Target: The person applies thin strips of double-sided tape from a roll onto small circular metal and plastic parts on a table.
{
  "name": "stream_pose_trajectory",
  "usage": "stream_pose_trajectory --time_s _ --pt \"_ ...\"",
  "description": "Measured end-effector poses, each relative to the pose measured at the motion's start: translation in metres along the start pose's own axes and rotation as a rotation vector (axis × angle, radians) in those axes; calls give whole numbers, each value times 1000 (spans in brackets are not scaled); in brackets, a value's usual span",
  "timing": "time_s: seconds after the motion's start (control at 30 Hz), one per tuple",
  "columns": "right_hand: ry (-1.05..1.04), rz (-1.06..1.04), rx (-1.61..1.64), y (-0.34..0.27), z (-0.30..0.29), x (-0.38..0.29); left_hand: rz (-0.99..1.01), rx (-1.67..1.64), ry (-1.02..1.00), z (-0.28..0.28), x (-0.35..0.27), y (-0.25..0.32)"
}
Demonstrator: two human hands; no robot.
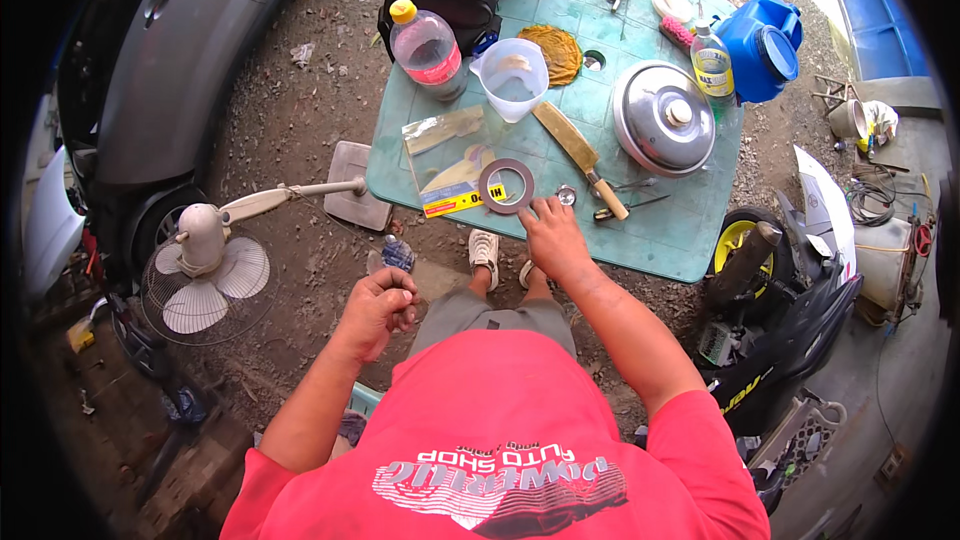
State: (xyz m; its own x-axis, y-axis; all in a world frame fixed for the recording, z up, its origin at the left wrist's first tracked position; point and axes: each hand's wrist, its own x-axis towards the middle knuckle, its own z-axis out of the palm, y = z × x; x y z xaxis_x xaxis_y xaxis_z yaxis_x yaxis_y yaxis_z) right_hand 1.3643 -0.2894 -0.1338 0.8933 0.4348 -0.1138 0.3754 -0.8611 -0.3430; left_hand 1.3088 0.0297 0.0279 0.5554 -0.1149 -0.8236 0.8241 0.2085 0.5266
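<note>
My right hand (555, 236) rests at the near edge of the green table (675, 240), its fingers slightly apart. Its fingertips lie beside a brown roll of tape (487, 178) and a small round metal object (566, 195); contact with the roll is unclear. The tape overlaps a clear plastic packet (450, 154) with a yellow printed strip. My left hand (381, 311) hangs short of the table, fingers curled and thumb bent over them; whether something small is pinched there cannot be seen. A cleaver (568, 136) with a wooden handle lies right of the packet, near a thin dark pointed tool (634, 208).
On the table stand a plastic bottle (427, 52), a translucent pitcher (511, 75), a brown cloth (553, 52), a lidded metal pot (664, 118), a smaller bottle (712, 71) and a blue jug (757, 49). A fan (210, 262) is at left, a motorcycle (780, 330) at right.
</note>
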Motion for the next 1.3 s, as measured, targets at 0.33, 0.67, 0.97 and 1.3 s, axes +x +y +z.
stream_pose_trajectory --time_s 0.33,0.67,0.97,1.3 --pt "-38 -102 -209 7 49 52 -89 -190 -17 -48 3 0" --pt "190 -21 568 -49 -44 31 33 16 -83 1 79 19" --pt "111 258 946 -100 -70 -50 109 245 -434 50 97 0" --pt "90 781 1580 -56 -77 -126 870 1377 435 7 249 68"
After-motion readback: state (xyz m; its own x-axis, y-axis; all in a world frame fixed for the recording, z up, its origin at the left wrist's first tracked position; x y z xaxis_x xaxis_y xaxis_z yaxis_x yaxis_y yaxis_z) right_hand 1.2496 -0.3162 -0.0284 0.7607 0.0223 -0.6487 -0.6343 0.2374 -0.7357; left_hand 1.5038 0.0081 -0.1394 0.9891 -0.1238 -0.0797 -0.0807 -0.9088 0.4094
